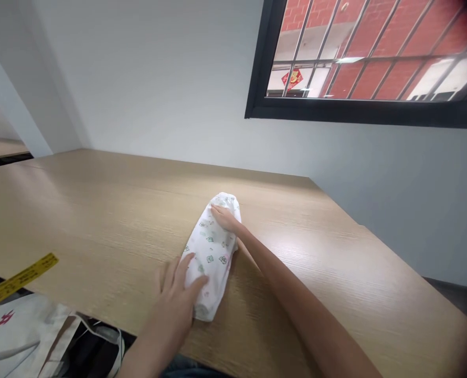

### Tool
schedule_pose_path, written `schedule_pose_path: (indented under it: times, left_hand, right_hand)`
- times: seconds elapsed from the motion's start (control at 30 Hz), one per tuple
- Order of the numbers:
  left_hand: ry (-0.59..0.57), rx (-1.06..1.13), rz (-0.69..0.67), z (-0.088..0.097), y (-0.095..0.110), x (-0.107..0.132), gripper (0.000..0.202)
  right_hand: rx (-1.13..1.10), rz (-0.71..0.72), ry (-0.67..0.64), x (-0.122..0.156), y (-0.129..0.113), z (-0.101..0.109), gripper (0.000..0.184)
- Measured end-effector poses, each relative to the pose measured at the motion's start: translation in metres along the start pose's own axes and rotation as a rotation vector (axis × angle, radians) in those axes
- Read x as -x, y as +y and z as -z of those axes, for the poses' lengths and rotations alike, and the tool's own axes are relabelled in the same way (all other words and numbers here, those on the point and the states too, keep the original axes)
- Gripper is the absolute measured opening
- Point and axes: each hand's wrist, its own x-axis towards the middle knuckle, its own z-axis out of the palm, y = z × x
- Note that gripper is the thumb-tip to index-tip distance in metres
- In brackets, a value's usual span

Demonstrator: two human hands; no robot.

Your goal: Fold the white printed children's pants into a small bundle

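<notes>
A folded white cloth garment (211, 252) with small green prints lies lengthwise on the wooden table (119, 220). Its exact kind cannot be made out; the far end looks gathered. My right hand (224, 217) rests flat on the far part of the cloth, fingers stretched out. At the near left edge is my left hand (178, 289), slightly blurred, its thumb and fingers spread apart over the fabric. Neither hand appears to grip the cloth.
A yellow strip with dark printing (19, 281) lies over the table's left front edge. Below it is a white bag (24, 331) with red markings. A wall (158, 79) with a barred window (367, 58) stands behind the table.
</notes>
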Motion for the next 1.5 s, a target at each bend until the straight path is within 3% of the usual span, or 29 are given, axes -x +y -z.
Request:
schedule_pose_path:
  times: [0.17,0.37,0.53,0.67,0.73,0.97,1.13,1.3,1.4,1.5]
  left_hand:
    - [-0.080,0.163,-0.261,-0.013,0.030,0.009,0.053]
    - [0.034,0.238,-0.459,-0.021,0.048,0.010,0.035]
    - [-0.181,0.250,-0.501,-0.007,0.040,0.003,0.025]
    - [-0.360,0.227,-0.532,0.012,0.035,-0.004,0.044]
    - [-0.379,0.206,-0.552,0.017,0.035,-0.008,0.048]
    - [-0.219,0.060,-0.649,0.004,0.046,-0.014,0.016]
    - [-0.006,0.108,-0.612,-0.009,0.050,-0.014,0.016]
    - [0.123,0.155,-0.551,-0.008,0.049,-0.014,0.011]
    - [0.186,0.221,-0.555,-0.004,0.048,-0.015,0.013]
    - [0.178,0.259,-0.629,-0.003,0.048,-0.014,0.016]
  right_hand:
    - [0.013,0.038,-0.019,0.030,0.018,0.030,0.040]
    - [-0.037,0.068,-0.127,0.062,0.022,0.055,0.042]
    - [0.146,0.194,-0.195,0.079,0.020,0.051,0.041]
    - [0.321,0.197,-0.180,0.085,0.023,0.044,0.044]
    - [0.351,0.175,-0.199,0.086,0.024,0.042,0.047]
    - [0.388,0.169,-0.209,0.084,0.023,0.041,0.050]
    - [0.381,0.199,-0.185,0.085,0.023,0.040,0.047]
    - [0.350,0.203,-0.162,0.086,0.022,0.040,0.045]
    - [0.338,0.193,-0.158,0.086,0.022,0.040,0.045]
    - [0.346,0.181,-0.163,0.086,0.020,0.040,0.045]
